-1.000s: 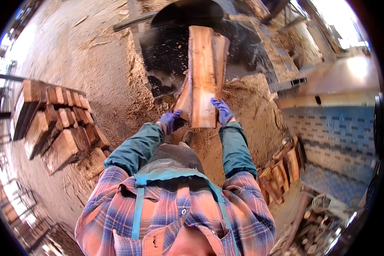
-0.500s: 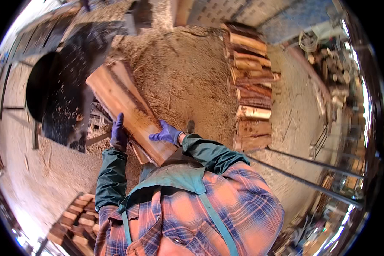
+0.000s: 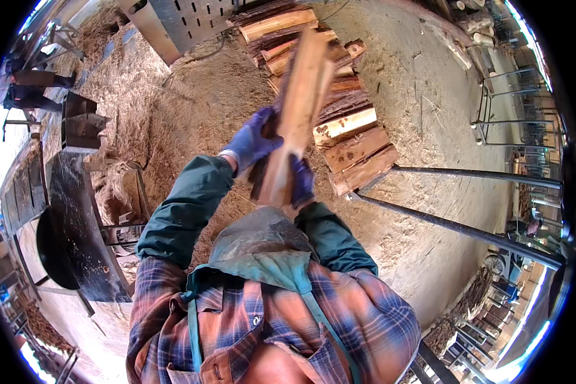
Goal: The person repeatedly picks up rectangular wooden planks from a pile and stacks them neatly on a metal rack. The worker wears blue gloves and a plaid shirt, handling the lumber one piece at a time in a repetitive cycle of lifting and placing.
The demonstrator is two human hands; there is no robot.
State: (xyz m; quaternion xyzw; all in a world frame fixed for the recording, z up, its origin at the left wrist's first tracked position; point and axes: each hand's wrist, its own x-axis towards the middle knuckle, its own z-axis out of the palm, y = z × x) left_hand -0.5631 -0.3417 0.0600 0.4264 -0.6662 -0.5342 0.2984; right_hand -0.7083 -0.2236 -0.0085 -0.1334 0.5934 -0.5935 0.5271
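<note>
Both my hands wear purple-blue gloves and grip split wood slabs (image 3: 301, 89) with pale sawn faces and dark bark edges. More than one slab seems to be in the bundle, but motion blur hides how many. My left hand (image 3: 255, 139) closes on the left side, thumb toward the pale face. My right hand (image 3: 303, 180) grasps the lower right side, its fingers partly hidden. The slabs stand tilted, lower end near my apron (image 3: 262, 246), upper end in front of a row of slabs (image 3: 353, 152) lying side by side.
Two dark metal bars (image 3: 457, 224) run rightward from the row's near end. At left stands a black metal machine table (image 3: 77, 224) with a dark round part. A perforated metal panel (image 3: 195, 22) is at the back. Sawdust (image 3: 192, 109) covers the floor.
My view and body have turned right, away from the black machine table. The held slabs have swung from pointing up-left to nearly upright, near the row of slabs.
</note>
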